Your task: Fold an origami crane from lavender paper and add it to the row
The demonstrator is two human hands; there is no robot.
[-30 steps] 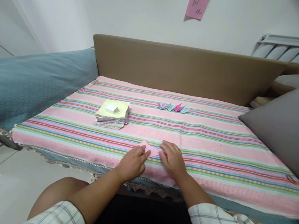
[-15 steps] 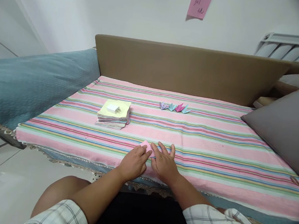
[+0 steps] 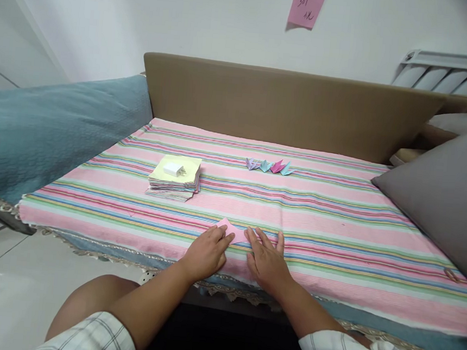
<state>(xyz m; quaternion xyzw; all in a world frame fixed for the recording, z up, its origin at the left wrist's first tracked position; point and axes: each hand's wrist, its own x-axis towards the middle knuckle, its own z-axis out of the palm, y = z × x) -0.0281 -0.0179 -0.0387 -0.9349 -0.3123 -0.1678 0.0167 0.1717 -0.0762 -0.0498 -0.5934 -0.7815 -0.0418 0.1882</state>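
Observation:
A small folded piece of pink paper [image 3: 237, 234] lies on the striped cloth in front of me. My left hand [image 3: 206, 251] is closed at its left part, thumb and forefinger pinning it down and the other fingers curled. My right hand [image 3: 266, 257] lies open with its fingers spread, its fingertips at the paper's right corner. Beyond the hands stand several folded paper cranes in a row: a lilac one [image 3: 251, 164], a light blue one [image 3: 265, 166], a magenta one [image 3: 277, 167] and another light blue one [image 3: 287, 169].
To the left is a stack of square paper [image 3: 174, 183], topped by a white plug adapter [image 3: 173, 169]. The striped cloth [image 3: 337, 206] covers a sofa seat with a brown backrest [image 3: 280, 108]. A grey cushion [image 3: 445, 188] and a small brownish object [image 3: 451, 275] are at the right.
My right hand first slid left over the pink paper, its fingers spreading, then moved back right to the paper's corner. My left hand has stayed on the paper.

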